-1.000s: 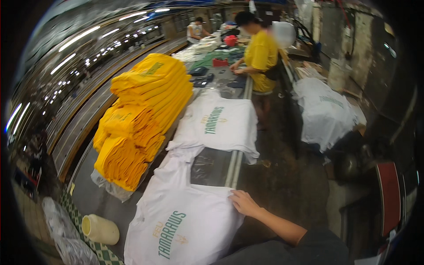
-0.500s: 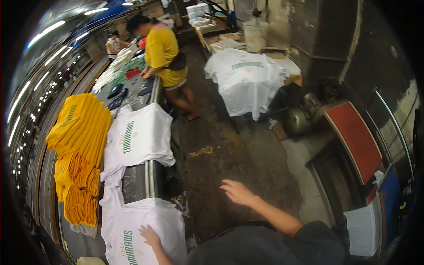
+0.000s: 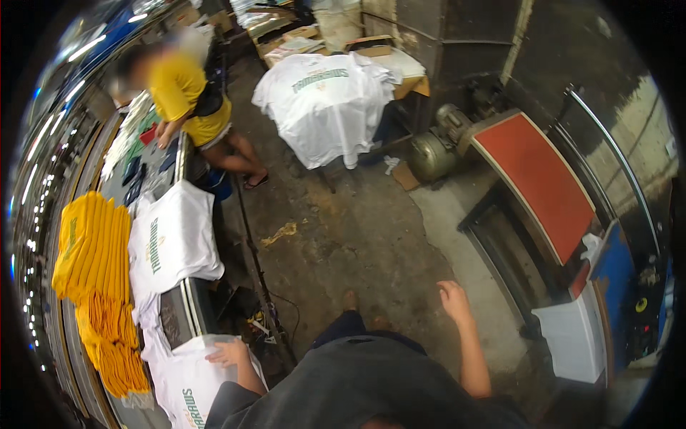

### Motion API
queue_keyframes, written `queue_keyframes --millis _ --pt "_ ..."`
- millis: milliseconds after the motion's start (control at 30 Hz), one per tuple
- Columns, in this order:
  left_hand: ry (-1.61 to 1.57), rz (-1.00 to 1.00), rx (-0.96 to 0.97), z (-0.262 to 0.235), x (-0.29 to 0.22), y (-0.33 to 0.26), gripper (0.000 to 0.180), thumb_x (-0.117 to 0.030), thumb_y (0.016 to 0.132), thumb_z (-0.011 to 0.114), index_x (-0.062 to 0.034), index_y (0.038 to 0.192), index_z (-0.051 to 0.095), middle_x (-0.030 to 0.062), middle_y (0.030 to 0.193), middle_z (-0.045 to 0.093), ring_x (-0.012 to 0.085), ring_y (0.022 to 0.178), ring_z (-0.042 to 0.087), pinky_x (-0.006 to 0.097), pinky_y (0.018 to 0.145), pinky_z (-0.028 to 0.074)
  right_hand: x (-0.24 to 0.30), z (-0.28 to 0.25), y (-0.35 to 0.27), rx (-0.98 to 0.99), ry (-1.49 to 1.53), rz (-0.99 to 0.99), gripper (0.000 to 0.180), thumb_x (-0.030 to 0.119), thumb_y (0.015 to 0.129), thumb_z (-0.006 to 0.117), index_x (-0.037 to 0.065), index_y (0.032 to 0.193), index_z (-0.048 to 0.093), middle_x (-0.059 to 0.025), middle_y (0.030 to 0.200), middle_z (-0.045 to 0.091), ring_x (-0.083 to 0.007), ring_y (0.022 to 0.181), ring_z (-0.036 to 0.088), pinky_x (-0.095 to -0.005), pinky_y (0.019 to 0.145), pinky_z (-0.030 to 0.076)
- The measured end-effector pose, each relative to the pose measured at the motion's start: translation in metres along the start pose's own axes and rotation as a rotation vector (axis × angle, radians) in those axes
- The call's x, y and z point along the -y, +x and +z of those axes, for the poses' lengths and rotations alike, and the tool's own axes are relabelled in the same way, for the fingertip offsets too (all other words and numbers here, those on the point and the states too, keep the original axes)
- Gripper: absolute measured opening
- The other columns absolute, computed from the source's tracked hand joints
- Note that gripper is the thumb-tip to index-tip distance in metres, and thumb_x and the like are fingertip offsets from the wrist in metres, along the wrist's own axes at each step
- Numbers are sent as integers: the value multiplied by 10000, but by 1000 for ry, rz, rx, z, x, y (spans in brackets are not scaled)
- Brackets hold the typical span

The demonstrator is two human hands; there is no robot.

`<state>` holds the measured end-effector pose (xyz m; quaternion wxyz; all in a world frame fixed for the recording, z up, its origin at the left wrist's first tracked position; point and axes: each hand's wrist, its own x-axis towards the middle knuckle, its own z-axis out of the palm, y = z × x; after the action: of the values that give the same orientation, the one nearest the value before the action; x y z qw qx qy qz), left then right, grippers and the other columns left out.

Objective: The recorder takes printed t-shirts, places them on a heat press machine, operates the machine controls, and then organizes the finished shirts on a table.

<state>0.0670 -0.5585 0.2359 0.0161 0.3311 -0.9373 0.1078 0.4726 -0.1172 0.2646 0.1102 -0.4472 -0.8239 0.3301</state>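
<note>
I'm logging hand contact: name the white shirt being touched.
The nearest white shirt, under the left hand; the next shirt beyond and the rightmost shirt have no hand on them.

Left bare hand [image 3: 227,353]: between seven and eight o'clock from view centre; back upward, fingers extended toward nine. Right bare hand [image 3: 455,303]: four o'clock; empty, fingers loosely bent toward eleven, bare right forearm [image 3: 473,365] below.

The right hand [image 3: 456,304] has open air around it, above the floor [image 3: 350,229]; forward, room is free until the draped T-shirt [image 3: 321,107]. At right, the red board [image 3: 536,182] and white plastic bin [image 3: 572,339] stand in the way. The left hand [image 3: 229,352] can pass low over the near T-shirt [image 3: 189,379], but farther left the yellow shirt stack [image 3: 93,247] makes a barrier.
</note>
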Motion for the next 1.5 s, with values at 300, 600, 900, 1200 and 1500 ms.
queue_keyframes --millis 300,600,900,1200,1500 --pt "-158 843 1075 59 -150 -38 389 -292 788 551 -11 1054 591 120 1012 598 245 895 577 364 719 464 23 20 47 290 154 66 225 93 826 515 38 1029 595 -149 1070 581 -332 969 550 -379 837 440" --pt "-337 1255 1284 59 -374 -145 342 -284 801 555 -69 1059 615 103 968 640 223 911 594 323 801 450 94 3 266 236 44 -190 221 119 832 519 38 1025 590 -159 1033 582 -323 960 549 -385 817 437" --pt "-398 1181 984 13 -435 -99 327 -279 773 556 -53 1000 624 166 980 623 293 968 579 357 836 439 172 20 464 285 198 -384 260 173 818 568 30 1036 581 -146 959 613 -278 809 601 -346 719 470" --pt "-283 775 974 38 -394 -101 364 -257 764 531 -25 1034 606 196 1049 595 320 1025 553 379 852 438 227 23 740 -102 278 -415 477 327 783 626 4 1120 525 -191 1002 602 -300 874 593 -344 771 456" --pt "-385 825 1085 -25 -484 -137 365 -276 789 555 -66 1084 597 167 1030 612 300 983 576 367 827 442 262 26 934 -336 -135 63 436 251 797 584 -40 1106 481 -246 1040 510 -405 1001 493 -435 879 399"
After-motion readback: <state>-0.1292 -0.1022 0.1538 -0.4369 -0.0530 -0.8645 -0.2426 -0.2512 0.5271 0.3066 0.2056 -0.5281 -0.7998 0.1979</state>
